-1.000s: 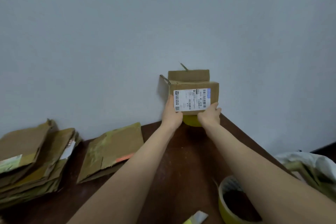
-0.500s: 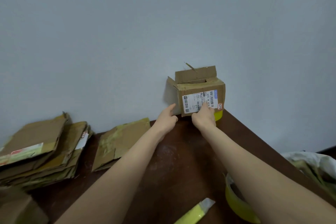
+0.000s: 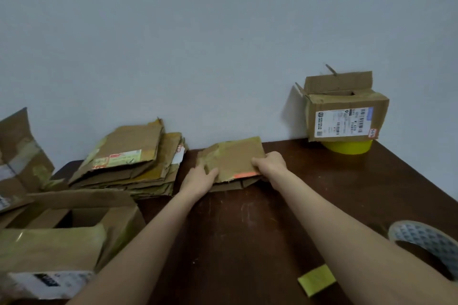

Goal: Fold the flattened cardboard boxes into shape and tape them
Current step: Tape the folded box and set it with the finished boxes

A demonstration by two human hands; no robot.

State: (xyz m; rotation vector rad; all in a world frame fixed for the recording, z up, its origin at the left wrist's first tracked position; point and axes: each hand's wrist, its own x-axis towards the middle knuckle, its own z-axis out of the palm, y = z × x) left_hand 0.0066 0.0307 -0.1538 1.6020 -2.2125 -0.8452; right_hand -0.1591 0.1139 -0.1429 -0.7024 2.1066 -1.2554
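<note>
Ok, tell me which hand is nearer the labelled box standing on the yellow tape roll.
Right. The right hand grips the flat cardboard at its right edge, with the labelled box beyond it to the right; the left hand holds the left edge, farther away.

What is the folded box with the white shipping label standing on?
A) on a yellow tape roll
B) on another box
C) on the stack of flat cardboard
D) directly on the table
A: the labelled box rests on top of a yellow tape roll, which stands on the table at its far right, near the wall.
</note>
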